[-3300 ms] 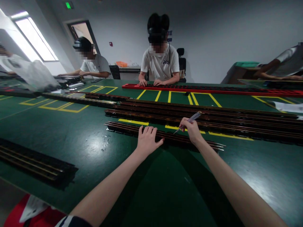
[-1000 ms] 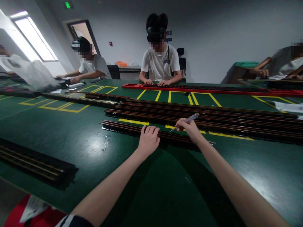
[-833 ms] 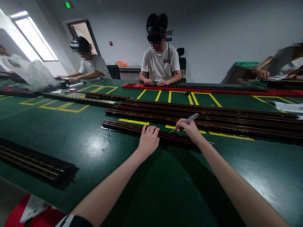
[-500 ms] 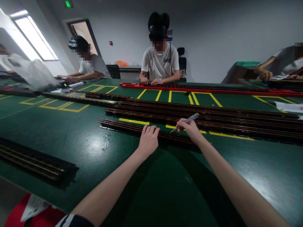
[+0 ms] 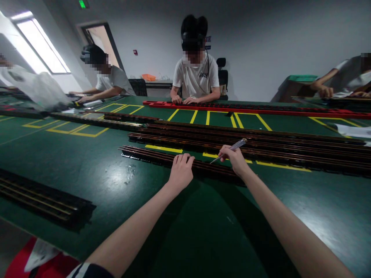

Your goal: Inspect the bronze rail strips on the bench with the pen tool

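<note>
A long dark rail with copper strips (image 5: 147, 155) lies across the green table (image 5: 87, 170) in front of me. My left hand (image 5: 180, 172) rests on it, palm down, fingers spread flat on the strips. My right hand (image 5: 234, 159) is closed on a thin silver pen-like tool (image 5: 230, 149), its tip pointing down-left at the rail between my two hands.
More long rails (image 5: 261, 143) lie side by side farther back, another dark rail section (image 5: 43, 199) at the near left edge. A long red tray (image 5: 261, 110) sits before a person in a white shirt (image 5: 197, 77). Other people work at far left and right.
The near rail has slid to the left under my hands; its left end sits farther left and its right end is now hidden behind my right wrist. Both hands stay roughly in place.
</note>
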`<action>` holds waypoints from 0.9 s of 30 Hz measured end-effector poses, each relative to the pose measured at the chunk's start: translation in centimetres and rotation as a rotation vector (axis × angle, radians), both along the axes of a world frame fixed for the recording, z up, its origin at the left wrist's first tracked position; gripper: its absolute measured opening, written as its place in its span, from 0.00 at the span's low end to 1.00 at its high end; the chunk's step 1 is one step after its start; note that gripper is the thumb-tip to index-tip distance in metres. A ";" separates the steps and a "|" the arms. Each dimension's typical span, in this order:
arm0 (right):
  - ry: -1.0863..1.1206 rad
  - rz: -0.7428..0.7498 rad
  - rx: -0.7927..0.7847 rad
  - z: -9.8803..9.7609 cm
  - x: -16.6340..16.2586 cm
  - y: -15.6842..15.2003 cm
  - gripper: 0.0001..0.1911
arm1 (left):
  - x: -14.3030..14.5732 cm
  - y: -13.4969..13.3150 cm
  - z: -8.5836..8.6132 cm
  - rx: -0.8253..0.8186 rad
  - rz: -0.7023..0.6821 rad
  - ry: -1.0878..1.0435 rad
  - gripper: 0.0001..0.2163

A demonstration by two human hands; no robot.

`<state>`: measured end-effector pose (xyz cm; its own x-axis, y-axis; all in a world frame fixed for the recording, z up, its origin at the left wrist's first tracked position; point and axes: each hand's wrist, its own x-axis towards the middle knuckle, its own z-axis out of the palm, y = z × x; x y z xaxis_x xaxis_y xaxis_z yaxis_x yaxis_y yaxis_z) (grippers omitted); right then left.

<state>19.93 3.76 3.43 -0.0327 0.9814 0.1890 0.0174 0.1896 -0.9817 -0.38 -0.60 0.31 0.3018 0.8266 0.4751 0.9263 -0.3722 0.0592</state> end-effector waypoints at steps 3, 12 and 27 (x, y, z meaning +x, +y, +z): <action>0.004 -0.006 0.000 0.0 0.1 -0.1 0.09 | -0.1 0.0 0.0 -0.003 -0.022 -0.020 0.17; 0.022 -0.031 -0.003 -0.1 0.0 -0.1 0.09 | -0.3 0.0 -0.1 -0.050 -0.119 -0.070 0.22; 0.032 -0.045 0.028 -0.1 0.2 0.0 0.09 | -0.3 -0.2 0.7 -0.089 -0.154 -0.095 0.17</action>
<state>20.17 3.79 3.30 0.0175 0.9760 0.2169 -0.0050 0.2170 -0.9762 -0.66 -0.82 0.99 0.3854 0.8139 0.4347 0.8473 -0.4987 0.1826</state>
